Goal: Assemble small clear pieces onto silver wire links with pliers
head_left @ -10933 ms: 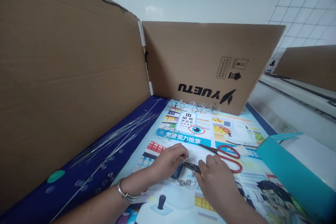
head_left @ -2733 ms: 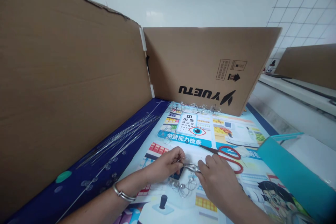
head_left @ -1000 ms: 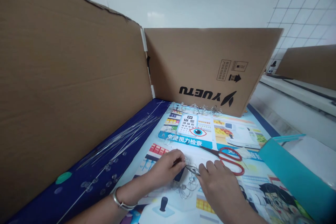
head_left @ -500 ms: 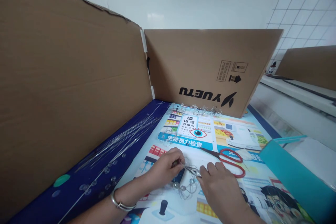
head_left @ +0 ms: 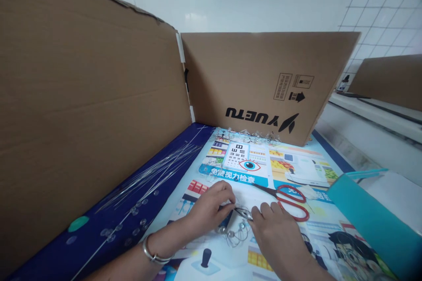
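My left hand point(head_left: 211, 206) pinches a thin wire strung with clear beads point(head_left: 232, 233); the beads hang in a loop just below the fingers. A metal bangle sits on that wrist. My right hand point(head_left: 277, 232) is closed around small pliers point(head_left: 243, 213), whose jaws meet the wire right at my left fingertips. Both hands work low over a colourful printed mat point(head_left: 296, 171).
Red-handled scissors point(head_left: 286, 197) lie just beyond my right hand. Straight wires point(head_left: 151, 171) and several loose clear beads point(head_left: 132, 219) lie on the dark blue strip at left. Cardboard walls point(head_left: 257, 83) stand left and behind. A teal box point(head_left: 369, 224) sits at right.
Both hands stay together on the wire and pliers with only small shifts. The bead loop hangs in nearly the same place. The view has tilted slightly.
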